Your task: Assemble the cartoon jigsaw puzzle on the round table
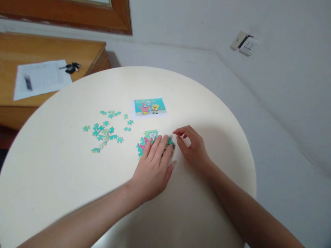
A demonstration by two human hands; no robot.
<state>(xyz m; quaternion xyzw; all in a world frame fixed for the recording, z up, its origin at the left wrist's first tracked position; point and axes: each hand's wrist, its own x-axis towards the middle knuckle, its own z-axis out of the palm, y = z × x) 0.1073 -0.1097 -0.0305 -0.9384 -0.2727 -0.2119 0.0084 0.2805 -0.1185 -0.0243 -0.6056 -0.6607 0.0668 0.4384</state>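
Observation:
A partly joined jigsaw puzzle [141, 146] lies on the round table, showing a pink starfish and a pale blue-green face on teal. My left hand [152, 168] rests flat across it with the fingers stretched out, covering its lower and right parts. Just right of the puzzle is my right hand [192, 148], its fingers bent and the thumb and index tips a little apart. Nothing shows between them. Beyond the puzzle lies a reference picture [150, 106] of the cartoon characters. Loose puzzle pieces [111, 130], mostly teal, are scattered to the left.
The round cream table [64, 193] fills most of the view. Behind its left edge, a wooden desk [51, 46] holds a printed paper [43, 77] and a bunch of keys [71, 68]. A wall socket [249, 45] is on the pale wall at right.

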